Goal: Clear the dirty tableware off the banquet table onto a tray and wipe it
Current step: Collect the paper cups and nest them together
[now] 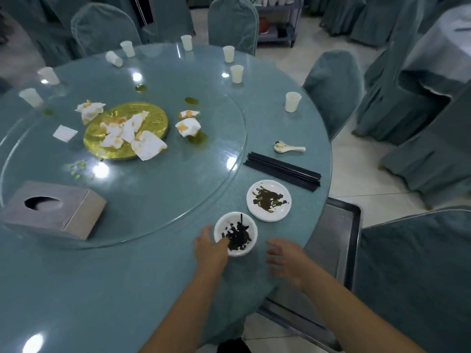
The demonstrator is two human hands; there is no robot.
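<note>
1. The left hand (211, 248), low in the centre of the frame, pinches the near-left rim of a small white bowl (224, 220): the thumb lies outside the rim and a finger hooks over it into the bowl.
2. The right hand (288, 261), just right of the bowl and apart from it, is spread with its fingers splayed. It is blurred, and I cannot tell whether it touches the table.
3. The bowl sits on the blue-green round table (127, 289) near its lower-right edge, smeared inside with dark scraps.
4. Just above and right of it lies a white plate (254, 207) with a dark green smear.
5. Further up and right lies a bundle of black chopsticks (283, 171), and above that a white spoon (289, 148).
6. A metal tray (331, 233) sits at the right, below the table edge and partly hidden by it.
7. A glass turntable (153, 200) fills the left and centre. It carries a grey tissue box (51, 212) at lower left and a gold plate (153, 118) under stained, crumpled napkins (147, 145).
8. White cups (292, 101) are scattered across the upper part of the table, one of them lying on its side.
9. Cloth-covered chairs (334, 90) surround the table.
</note>
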